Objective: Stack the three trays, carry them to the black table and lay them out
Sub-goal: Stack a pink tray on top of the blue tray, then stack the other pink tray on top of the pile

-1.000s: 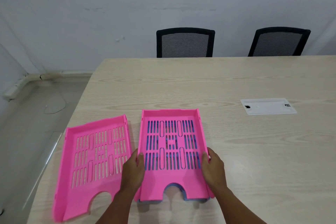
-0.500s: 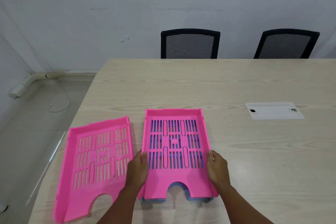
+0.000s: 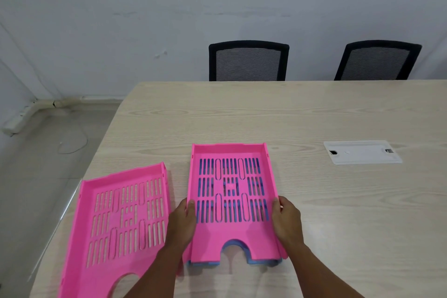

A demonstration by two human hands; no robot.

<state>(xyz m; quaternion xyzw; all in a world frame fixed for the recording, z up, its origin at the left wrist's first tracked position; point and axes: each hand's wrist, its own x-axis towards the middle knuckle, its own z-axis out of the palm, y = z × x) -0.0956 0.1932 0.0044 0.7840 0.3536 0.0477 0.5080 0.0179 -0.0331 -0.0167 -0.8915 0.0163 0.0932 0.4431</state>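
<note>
A pink slotted tray lies nested on a blue tray on the light wooden table; the blue one shows through the slots and along the near edge. My left hand grips the pink tray's left wall and my right hand grips its right wall. A second pink tray lies flat and slightly turned to the left, just beside my left forearm.
A white cable cover plate is set into the table at the right. Two black mesh chairs stand at the far edge. The table's left edge is close to the loose pink tray; grey floor lies beyond.
Both hands stay on the sides of the stacked pink tray. The view has shifted a little; the trays hold their places on the table.
</note>
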